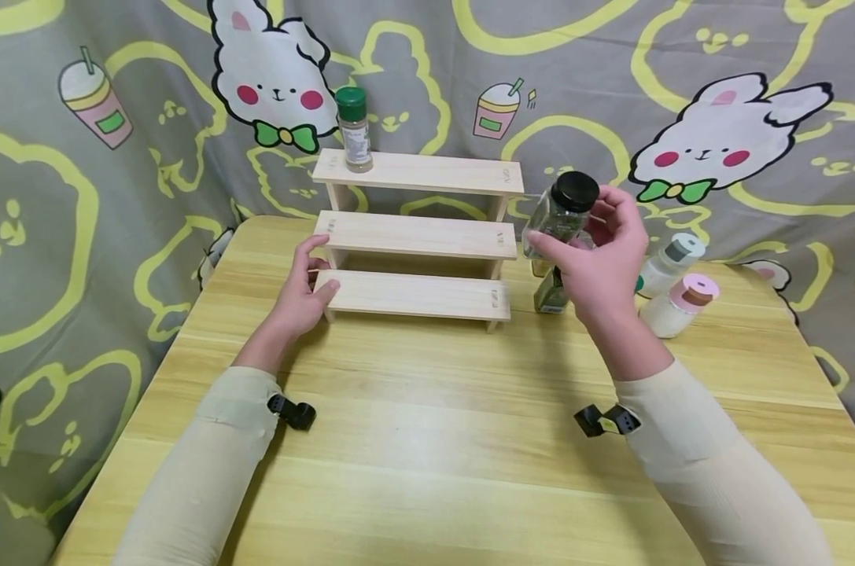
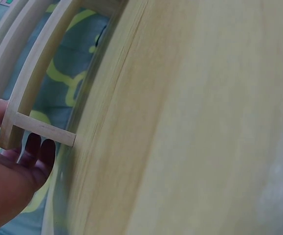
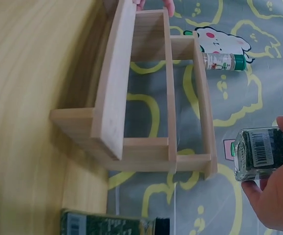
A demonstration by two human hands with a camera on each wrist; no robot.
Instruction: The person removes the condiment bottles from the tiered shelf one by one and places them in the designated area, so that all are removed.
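A three-tier wooden rack [image 1: 413, 295] stands at the back of the table. My left hand [image 1: 301, 292] grips the left end of its lowest shelf, thumb on top and fingers below. In my right hand [image 1: 609, 263] is a glass spice jar [image 1: 556, 220] with a black cap, held upright in the air just right of the rack. The right wrist view shows a barcode label on this spice jar [image 3: 258, 151] and dark green contents. At the left end of the top shelf a green-capped spice jar [image 1: 357, 134] stands upright.
On the table below my right hand stands another jar with green contents [image 1: 551, 295], partly hidden. Further right are a pink-capped bottle [image 1: 671, 310] and a bottle with a white and grey cap [image 1: 666, 269]. A patterned curtain [image 1: 413, 71] hangs behind the table.
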